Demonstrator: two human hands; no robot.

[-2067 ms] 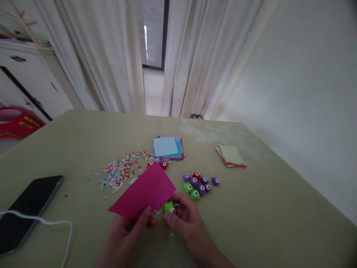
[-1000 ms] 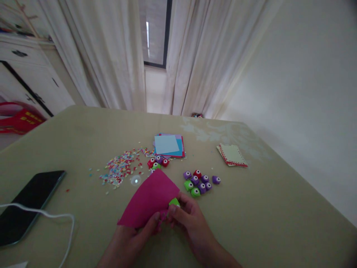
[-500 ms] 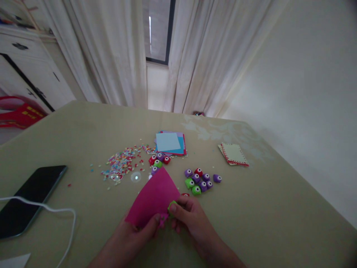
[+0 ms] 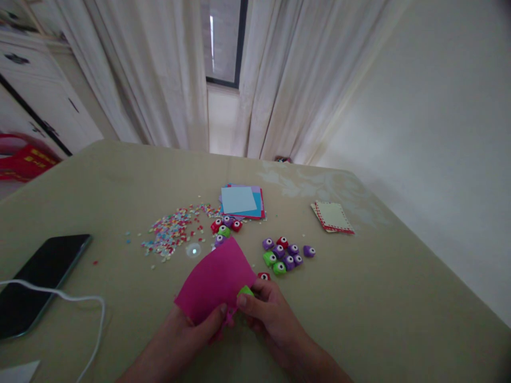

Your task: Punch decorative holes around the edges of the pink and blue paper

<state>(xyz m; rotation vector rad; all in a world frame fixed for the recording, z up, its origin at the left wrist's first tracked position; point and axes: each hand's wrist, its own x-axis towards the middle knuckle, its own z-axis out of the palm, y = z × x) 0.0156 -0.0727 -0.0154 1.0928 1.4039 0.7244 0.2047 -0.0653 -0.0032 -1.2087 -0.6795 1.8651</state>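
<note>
My left hand (image 4: 195, 335) pinches a bright pink sheet of paper (image 4: 217, 282) by its lower edge, the thumb on top. The sheet is tilted and slightly bowed, and its edge by the thumb is ragged with small cut-outs. In my right hand (image 4: 265, 308) is a small green craft punch (image 4: 246, 291), gripped between thumb and fingers at the sheet's lower right edge. The fingers cover much of the punch. Just beyond the right hand lies a red punch (image 4: 264, 276). A group of purple, green and red punches (image 4: 289, 261) sits farther right.
Tiny coloured paper confetti (image 4: 171, 231) is scattered left of centre, with a clear round disc (image 4: 194, 250) beside it. Behind are more punches (image 4: 224, 231) and stacked coloured paper (image 4: 239, 200). Red-edged cards (image 4: 334, 217) lie right. A phone (image 4: 42, 282) with a white cable (image 4: 80, 298) lies left.
The pink sheet and both hands have shifted slightly left. The green punch has turned a little in my right hand, and less of it shows. The whole view has moved slightly.
</note>
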